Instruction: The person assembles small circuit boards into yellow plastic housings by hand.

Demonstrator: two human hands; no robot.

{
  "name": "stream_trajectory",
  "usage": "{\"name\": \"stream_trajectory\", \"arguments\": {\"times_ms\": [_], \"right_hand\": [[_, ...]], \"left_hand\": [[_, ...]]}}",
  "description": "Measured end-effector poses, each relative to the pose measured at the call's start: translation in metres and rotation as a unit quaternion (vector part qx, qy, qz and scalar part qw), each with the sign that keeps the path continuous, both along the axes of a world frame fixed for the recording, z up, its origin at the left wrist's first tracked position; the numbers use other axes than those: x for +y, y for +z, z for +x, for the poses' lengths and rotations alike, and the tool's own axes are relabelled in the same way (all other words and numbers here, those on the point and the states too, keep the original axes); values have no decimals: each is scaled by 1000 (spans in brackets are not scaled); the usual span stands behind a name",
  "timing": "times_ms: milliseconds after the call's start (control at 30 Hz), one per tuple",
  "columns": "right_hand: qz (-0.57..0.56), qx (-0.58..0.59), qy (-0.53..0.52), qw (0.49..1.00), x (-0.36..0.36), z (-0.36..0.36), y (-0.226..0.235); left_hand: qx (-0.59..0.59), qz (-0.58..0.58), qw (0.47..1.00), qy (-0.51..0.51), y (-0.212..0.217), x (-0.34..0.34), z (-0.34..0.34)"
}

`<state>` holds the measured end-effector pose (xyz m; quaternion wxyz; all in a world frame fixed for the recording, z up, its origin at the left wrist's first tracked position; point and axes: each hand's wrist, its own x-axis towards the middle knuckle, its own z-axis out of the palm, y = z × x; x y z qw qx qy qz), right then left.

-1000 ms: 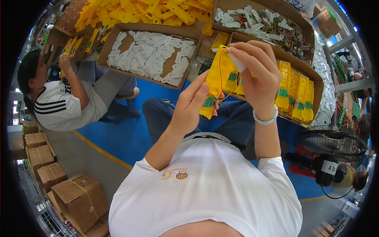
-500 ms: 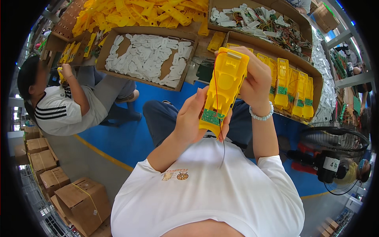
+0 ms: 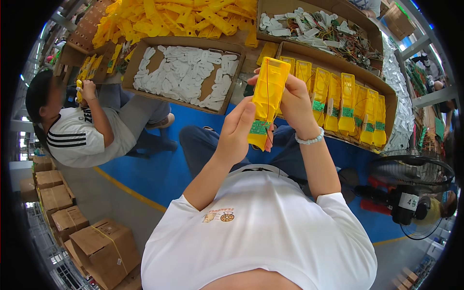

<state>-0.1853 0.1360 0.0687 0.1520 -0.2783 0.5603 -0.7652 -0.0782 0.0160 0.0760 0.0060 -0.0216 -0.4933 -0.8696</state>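
Note:
A yellow plastic housing is held in front of me between both hands, its open inner side facing up. A green circuit board sits in its near end, and a thin dark red wire runs along its inside. My left hand grips the near left side, thumb along the edge. On the right side my right hand is wrapped round the housing, its fingers partly behind it. A bead bracelet is on my right wrist.
Beyond my hands, a cardboard box holds several yellow housings with green boards. A tray of white plastic parts, a heap of yellow parts and a box of wired parts lie behind. A co-worker sits left; a fan stands right.
The housing has tilted more upright and shifted slightly left and toward me at its near end. My right hand has slid lower along its side. The loose wire end no longer hangs over my shirt.

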Motion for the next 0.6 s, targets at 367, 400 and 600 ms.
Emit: {"name": "stream_trajectory", "arguments": {"times_ms": [367, 400, 600], "right_hand": [[-118, -126, 62, 983, 17, 24, 11], [-112, -126, 23, 985, 13, 26, 12], [-151, -146, -27, 977, -3, 23, 18]], "left_hand": [[70, -22, 997, 21, -25, -5, -6], [73, -44, 996, 33, -26, -2, -5], [41, -17, 996, 75, -16, 8, -3]]}}
